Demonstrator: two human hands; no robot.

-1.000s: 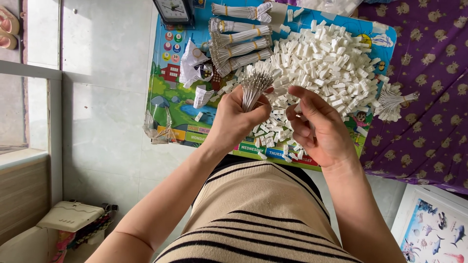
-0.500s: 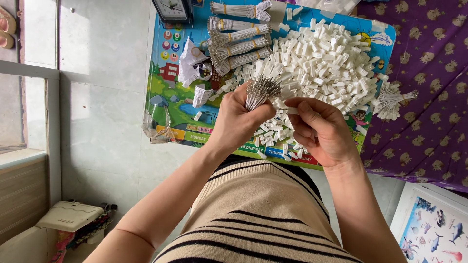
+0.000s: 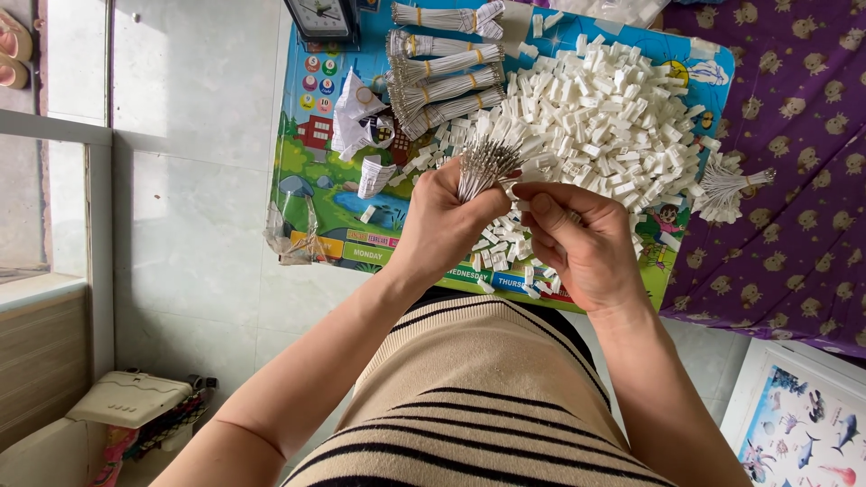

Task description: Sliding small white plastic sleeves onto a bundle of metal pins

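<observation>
near the top middle of the frame 5 banded bundles of wires (image 3: pixel 446 63) lie finished side by side on the colourful play board (image 3: pixel 316 171), and 1 loose fan of wires (image 3: pixel 735 185) sits at the board's right edge, by the purple cloth (image 3: pixel 803 153). a big heap of small white plastic pieces (image 3: pixel 604 117) fills the upper right of the board, so by the look of it most of the work is ahead: only a few bundles made, hundreds of pieces left.

the left hand (image 3: pixel 442 225), in the middle of the frame, is closed in a fist round a bunch of thin metal wires (image 3: pixel 483 167), tips fanning upward. the right hand (image 3: pixel 582 243), just beside it, is curled, thumb and forefinger pinched together at the bunch's edge; whether a white piece sits between them i cannot tell. both forearms rise from the lower frame, wrists bent inward, hands almost touching over the near edge of the heap. a small clock (image 3: pixel 320 18) stands at the top.
</observation>
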